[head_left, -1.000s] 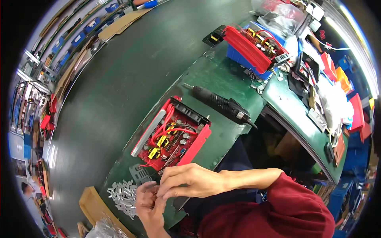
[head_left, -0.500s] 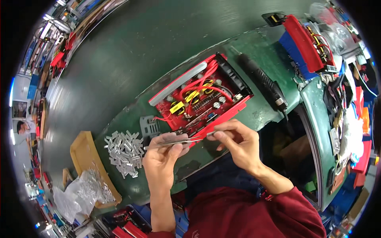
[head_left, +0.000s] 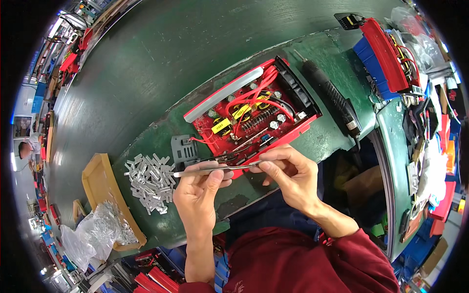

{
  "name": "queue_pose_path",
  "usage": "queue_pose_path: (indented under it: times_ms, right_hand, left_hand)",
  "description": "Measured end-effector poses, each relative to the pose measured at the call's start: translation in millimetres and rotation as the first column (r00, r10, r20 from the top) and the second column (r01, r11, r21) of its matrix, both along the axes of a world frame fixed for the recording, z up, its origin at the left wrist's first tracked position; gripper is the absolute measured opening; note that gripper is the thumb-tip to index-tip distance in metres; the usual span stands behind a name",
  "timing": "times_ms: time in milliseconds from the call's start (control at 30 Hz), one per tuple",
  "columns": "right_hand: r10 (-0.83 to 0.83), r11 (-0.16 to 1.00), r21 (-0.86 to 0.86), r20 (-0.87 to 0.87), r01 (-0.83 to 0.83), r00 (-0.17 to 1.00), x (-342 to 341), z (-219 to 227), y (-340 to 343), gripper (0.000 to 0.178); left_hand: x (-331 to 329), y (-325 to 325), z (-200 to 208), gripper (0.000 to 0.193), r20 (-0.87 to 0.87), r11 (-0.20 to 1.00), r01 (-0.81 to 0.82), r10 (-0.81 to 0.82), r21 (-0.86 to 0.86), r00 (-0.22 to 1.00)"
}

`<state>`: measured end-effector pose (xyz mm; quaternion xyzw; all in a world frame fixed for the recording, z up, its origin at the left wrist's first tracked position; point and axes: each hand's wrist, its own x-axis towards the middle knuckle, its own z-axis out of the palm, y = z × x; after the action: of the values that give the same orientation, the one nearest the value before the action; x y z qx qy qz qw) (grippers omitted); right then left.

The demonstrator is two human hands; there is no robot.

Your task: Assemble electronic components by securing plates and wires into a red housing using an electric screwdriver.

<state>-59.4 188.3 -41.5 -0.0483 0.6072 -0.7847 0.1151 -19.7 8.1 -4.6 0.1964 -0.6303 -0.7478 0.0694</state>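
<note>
My left hand grips a pair of metal tweezers, held nearly level with its tips toward the right. At those tips, my right hand is closed in a pinch between thumb and index finger. A small dark grey piece shows at its fingertips; its kind is too small to tell. Just beyond both hands lies a red open housing with a red circuit board, yellow-wrapped coils, red wires and a black end panel. A grey slotted end plate rests at its left, joined by thin red wires.
A pile of small silvery metal pieces lies left of my left hand. Beside it stands a cardboard tray with a clear plastic bag. A black electric screwdriver lies right of the housing. Another red housing sits over a blue bin.
The tweezers' tips have moved right to meet my right fingertips, where a small grey piece was pinched. The housing and other things on the table sit slightly differently in the view.
</note>
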Motion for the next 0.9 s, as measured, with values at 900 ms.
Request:
queue_pose_path:
  times_ms: [900]
  right_hand:
    - [-0.205,0.699,0.689,-0.062,0.190,0.977,42,-12,134,0.060]
  left_hand:
    - [4,-26,-43,0.014,-0.279,0.604,-0.074,-0.254,-0.794,0.926]
